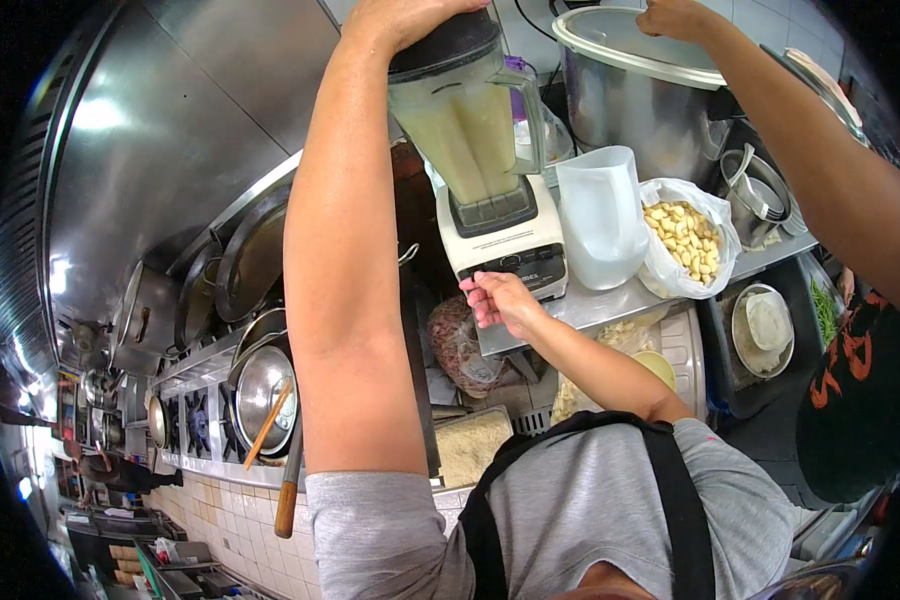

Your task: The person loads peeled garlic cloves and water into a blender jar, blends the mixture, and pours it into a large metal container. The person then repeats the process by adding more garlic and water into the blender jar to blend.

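Left forearm (pixel 345 250) closest, rising to the blender (pixel 460 130), left hand (pixel 405 20) over its lid (pixel 445 48), partly cut off by the frame; how far those fingers spread, can't tell. Down low, right hand (pixel 505 300) is nearer the panel (pixel 530 272), fingers loosely curled at its left end; whether they pinch a control, can't tell. The blender's long axis runs upright between the two hands, nothing between right hand and panel. Pitcher (pixel 600 215) just right of the blender, then cloves (pixel 685 240) in a bag (pixel 722 205); pot (pixel 620 100) behind, another person's hand (pixel 675 18) above.
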Demonstrator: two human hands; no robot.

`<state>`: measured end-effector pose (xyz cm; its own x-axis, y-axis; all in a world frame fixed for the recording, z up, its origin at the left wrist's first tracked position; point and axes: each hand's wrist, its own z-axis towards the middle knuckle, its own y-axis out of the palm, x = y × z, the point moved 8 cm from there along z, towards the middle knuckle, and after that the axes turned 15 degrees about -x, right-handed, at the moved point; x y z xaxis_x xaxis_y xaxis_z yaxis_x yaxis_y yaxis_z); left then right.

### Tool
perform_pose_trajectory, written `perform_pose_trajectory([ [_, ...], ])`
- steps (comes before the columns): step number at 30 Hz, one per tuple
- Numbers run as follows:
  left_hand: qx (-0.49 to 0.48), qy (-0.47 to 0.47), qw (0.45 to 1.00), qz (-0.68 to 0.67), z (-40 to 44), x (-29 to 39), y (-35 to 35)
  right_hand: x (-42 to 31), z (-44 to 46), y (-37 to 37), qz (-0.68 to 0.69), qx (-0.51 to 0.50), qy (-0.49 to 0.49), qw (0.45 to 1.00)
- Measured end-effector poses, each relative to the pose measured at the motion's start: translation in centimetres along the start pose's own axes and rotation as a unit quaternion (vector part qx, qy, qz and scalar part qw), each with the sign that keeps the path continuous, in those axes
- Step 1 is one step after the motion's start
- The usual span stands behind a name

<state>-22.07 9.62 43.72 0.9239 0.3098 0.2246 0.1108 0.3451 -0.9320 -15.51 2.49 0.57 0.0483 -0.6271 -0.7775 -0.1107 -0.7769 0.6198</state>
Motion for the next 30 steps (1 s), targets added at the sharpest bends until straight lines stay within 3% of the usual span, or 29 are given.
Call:
perform_pose_trajectory([
  [30,0.003,0.009,1.000,0.012,0.32,-0.07,-0.01,-0.75,-0.73,0.51,-0.009,0.007,0.005,1.000],
])
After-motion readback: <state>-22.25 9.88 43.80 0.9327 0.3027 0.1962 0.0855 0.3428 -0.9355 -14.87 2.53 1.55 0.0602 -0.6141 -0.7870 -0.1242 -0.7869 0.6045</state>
